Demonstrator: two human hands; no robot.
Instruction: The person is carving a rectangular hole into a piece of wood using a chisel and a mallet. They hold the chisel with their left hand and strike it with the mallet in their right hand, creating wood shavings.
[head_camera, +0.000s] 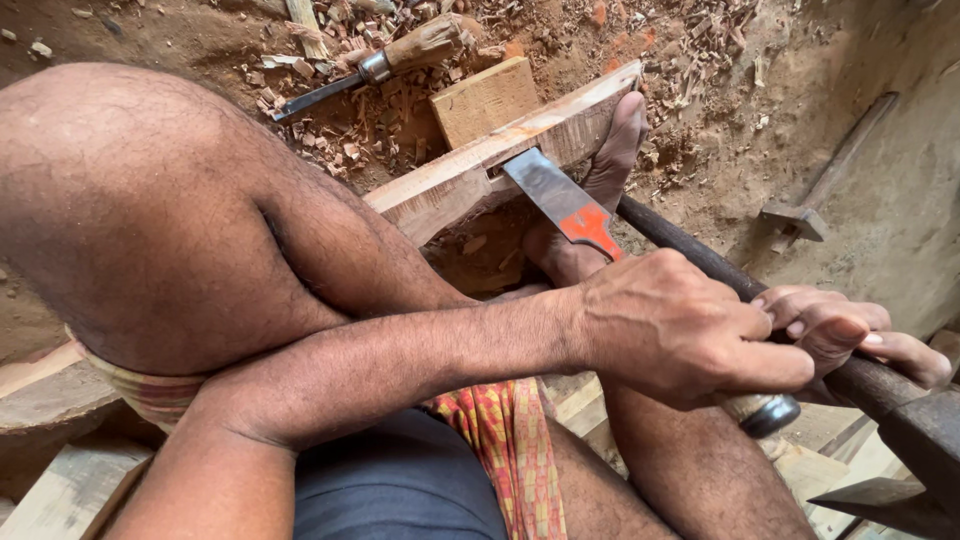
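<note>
Nearest the camera: dark blue cloth (400, 490) and a striped orange-and-yellow woven fabric (510, 450) are lying across the lap, soft and creased.

Left hand (680, 325): it is closing fully round the handle of a broad chisel (560, 200), knuckles up, fingers wrapping under. A dull metal ferrule (768, 412) is showing below the fist at the handle's butt.

Right hand (850, 330): it is curling loosely over a dark, round metal shaft (690, 250), fingers bent, thumb on top. The shaft is running from lower right up towards the middle, passing beneath both hands; its heavy dark end at the lower right edge is only partly showing, so its kind cannot be told.

Chisel: flat, wide steel blade, grey and worn bright, with an orange-red patch where it is meeting the handle. Its long axis is slanting from lower right to upper left, cutting edge pointing up-left and resting against the near edge of a wooden plank (520, 150).

Plank: pale, rough-sawn, reddish along its edges, lying diagonally. A bare foot (610, 160) is pressing against it just right of the blade.

Beyond: a squarish pale wood block (485, 100) is touching the plank's far side; a second chisel (380, 65) with a turned wooden handle is lying among reddish wood chips (340, 140) on the earth floor (720, 150).
</note>
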